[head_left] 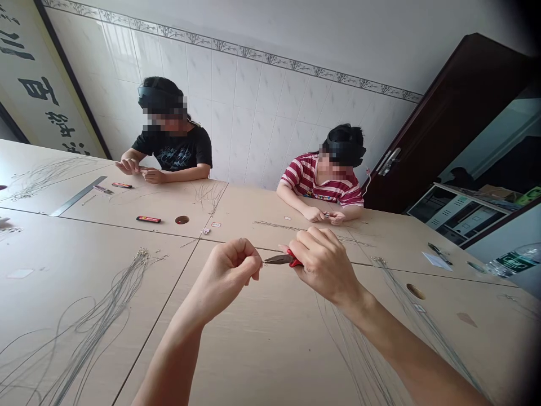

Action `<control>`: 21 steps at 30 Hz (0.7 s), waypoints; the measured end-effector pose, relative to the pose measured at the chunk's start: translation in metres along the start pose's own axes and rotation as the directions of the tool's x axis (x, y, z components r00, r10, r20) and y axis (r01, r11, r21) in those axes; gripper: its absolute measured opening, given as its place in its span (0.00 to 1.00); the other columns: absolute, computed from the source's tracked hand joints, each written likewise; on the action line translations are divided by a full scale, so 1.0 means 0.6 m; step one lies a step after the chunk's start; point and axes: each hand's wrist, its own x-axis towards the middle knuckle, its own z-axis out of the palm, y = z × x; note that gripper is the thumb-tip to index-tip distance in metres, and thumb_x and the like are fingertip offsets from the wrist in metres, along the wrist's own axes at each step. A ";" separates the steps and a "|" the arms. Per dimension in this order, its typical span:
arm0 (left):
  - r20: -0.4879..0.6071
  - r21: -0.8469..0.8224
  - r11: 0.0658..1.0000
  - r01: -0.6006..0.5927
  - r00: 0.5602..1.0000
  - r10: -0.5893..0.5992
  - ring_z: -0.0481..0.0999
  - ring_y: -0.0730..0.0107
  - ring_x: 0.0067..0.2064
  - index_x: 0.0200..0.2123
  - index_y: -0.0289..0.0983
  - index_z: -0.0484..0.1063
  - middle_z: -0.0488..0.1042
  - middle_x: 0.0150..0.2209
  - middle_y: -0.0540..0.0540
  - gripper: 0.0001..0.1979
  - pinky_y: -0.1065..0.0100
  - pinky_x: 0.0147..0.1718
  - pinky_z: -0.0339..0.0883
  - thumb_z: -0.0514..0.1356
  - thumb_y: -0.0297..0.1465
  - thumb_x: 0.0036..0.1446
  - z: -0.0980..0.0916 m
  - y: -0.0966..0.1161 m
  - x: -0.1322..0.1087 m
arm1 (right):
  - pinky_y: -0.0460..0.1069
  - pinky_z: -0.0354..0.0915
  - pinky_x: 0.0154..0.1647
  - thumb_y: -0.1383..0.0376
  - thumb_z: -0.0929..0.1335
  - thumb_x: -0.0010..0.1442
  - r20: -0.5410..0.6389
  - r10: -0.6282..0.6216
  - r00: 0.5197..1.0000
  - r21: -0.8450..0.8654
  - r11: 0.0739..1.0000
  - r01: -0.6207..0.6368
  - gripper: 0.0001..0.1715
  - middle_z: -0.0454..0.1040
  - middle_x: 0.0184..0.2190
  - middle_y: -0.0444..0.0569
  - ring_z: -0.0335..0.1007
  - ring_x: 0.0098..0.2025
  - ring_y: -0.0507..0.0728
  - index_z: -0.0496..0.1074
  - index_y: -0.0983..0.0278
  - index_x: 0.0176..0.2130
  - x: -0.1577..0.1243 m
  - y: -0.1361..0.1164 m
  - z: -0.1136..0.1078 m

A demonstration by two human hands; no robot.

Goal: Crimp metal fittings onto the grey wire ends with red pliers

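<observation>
My right hand [325, 262] is closed around red-handled pliers [282, 259], whose dark jaws point left. My left hand [232, 272] is held in a pinch right at the plier tips, gripping something too small to make out, probably a thin wire end. Both hands hover above the beige table [262, 338], near its middle. A bundle of thin grey wires [363, 355] lies on the table under my right forearm.
Another bundle of wires [101, 316] spreads at the left. Two people sit across the table, each working with small parts. A metal ruler [78, 195], small red-and-black tools [148, 219], cable holes [182, 220] and a plastic bottle [513, 260] are also there.
</observation>
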 end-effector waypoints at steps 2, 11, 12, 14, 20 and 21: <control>0.003 0.003 1.000 0.004 1.000 -0.004 0.60 0.77 0.24 0.24 0.37 0.66 0.70 0.24 0.54 0.08 0.73 0.23 0.53 0.54 0.27 0.56 0.000 -0.001 0.001 | 0.50 0.48 0.32 0.67 0.65 0.64 -0.007 -0.003 1.000 0.005 1.000 0.003 0.19 0.62 0.20 0.43 0.52 0.27 0.54 0.64 0.64 0.22 -0.001 0.000 0.000; 0.009 0.016 1.000 0.013 1.000 -0.013 0.60 0.77 0.24 0.24 0.37 0.66 0.70 0.23 0.54 0.08 0.73 0.22 0.53 0.54 0.28 0.56 0.002 -0.002 0.003 | 0.49 0.47 0.30 0.66 0.65 0.64 -0.017 -0.005 1.000 0.034 0.999 0.006 0.20 0.60 0.18 0.43 0.51 0.26 0.54 0.63 0.63 0.21 -0.005 0.002 0.000; 0.010 0.018 1.000 0.012 1.000 -0.012 0.60 0.77 0.24 0.24 0.37 0.66 0.70 0.24 0.53 0.09 0.73 0.22 0.54 0.55 0.29 0.56 0.003 -0.002 0.003 | 0.49 0.47 0.30 0.67 0.65 0.64 -0.016 -0.004 1.000 0.033 0.999 0.005 0.20 0.60 0.18 0.42 0.51 0.26 0.54 0.63 0.63 0.21 -0.006 0.002 0.001; 0.020 0.027 1.000 0.009 1.000 -0.009 0.61 0.77 0.24 0.24 0.37 0.67 0.71 0.24 0.53 0.09 0.73 0.23 0.55 0.55 0.30 0.57 0.002 -0.001 0.002 | 0.49 0.47 0.30 0.67 0.65 0.64 -0.010 -0.002 1.000 0.030 1.000 0.002 0.20 0.60 0.18 0.42 0.51 0.26 0.54 0.62 0.63 0.21 -0.007 0.004 0.001; 0.091 0.118 0.992 -0.035 0.996 0.025 0.62 0.75 0.26 0.26 0.37 0.68 0.71 0.26 0.51 0.10 0.72 0.24 0.56 0.54 0.31 0.58 -0.006 0.002 0.000 | 0.49 0.47 0.30 0.67 0.64 0.65 0.008 -0.012 1.000 0.016 1.000 0.011 0.21 0.61 0.18 0.43 0.51 0.26 0.53 0.62 0.63 0.21 -0.011 0.010 -0.004; 0.112 0.135 0.990 -0.042 0.993 0.027 0.61 0.75 0.26 0.26 0.37 0.69 0.70 0.26 0.52 0.09 0.72 0.24 0.56 0.54 0.31 0.58 -0.008 0.002 0.000 | 0.49 0.47 0.30 0.67 0.64 0.65 0.012 -0.015 1.000 0.012 1.000 0.015 0.21 0.61 0.18 0.43 0.51 0.26 0.53 0.62 0.63 0.21 -0.012 0.011 -0.005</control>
